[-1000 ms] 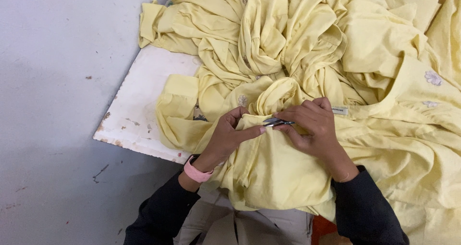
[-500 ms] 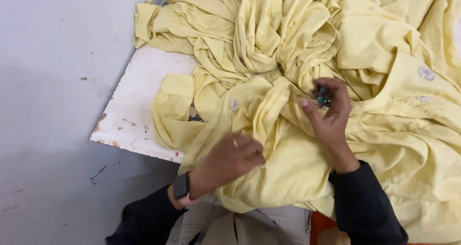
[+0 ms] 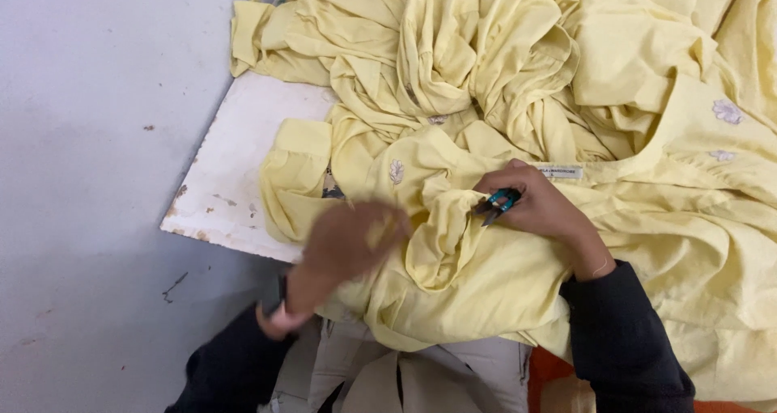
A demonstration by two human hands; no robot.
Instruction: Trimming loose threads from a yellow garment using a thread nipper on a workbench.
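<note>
A pale yellow garment (image 3: 486, 243) lies bunched across my lap and the white board. My right hand (image 3: 542, 211) rests on the cloth below its neck label and is closed around small teal thread snips (image 3: 498, 204), blades pointing left at a fold. My left hand (image 3: 352, 239) is motion-blurred at the garment's lower left edge; it seems to touch the fabric, but I cannot make out its fingers. Small embroidered leaf motifs (image 3: 396, 170) dot the cloth.
A big heap of the same yellow garments (image 3: 486, 65) fills the back and right. The white board (image 3: 243, 170), chipped at its edge, sticks out to the left over a grey floor (image 3: 89, 178). An orange seat (image 3: 550, 381) shows under my legs.
My left hand has swept left and down along the garment, now blurred. My right hand, with the snips, came down from the raised fold to the cloth near the label.
</note>
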